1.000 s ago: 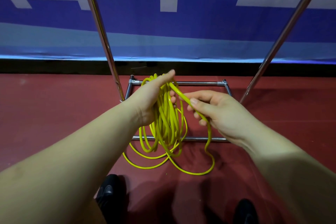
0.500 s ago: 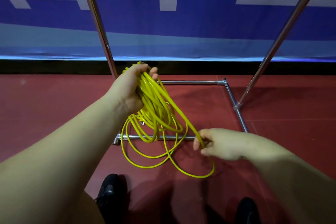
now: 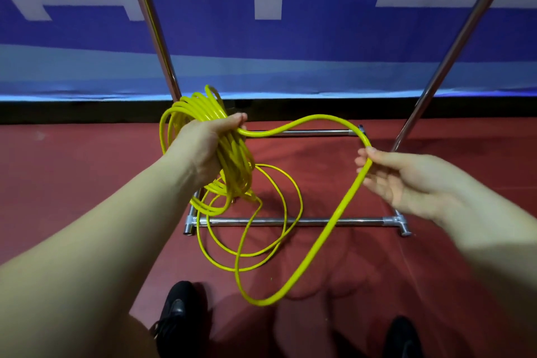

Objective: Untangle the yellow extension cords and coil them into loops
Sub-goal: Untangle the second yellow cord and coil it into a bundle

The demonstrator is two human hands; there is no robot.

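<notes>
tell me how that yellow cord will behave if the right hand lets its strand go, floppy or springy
Probably floppy with some spring: the yellow cord sags in a long curve below the right hand yet bends smoothly, without kinks. Released, it would likely drop to the floor. The bundle in the left hand looks loosely gathered, so loops may slip.

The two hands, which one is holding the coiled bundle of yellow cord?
The left hand grips the coiled bundle; the right hand only guides a single strand.
</notes>
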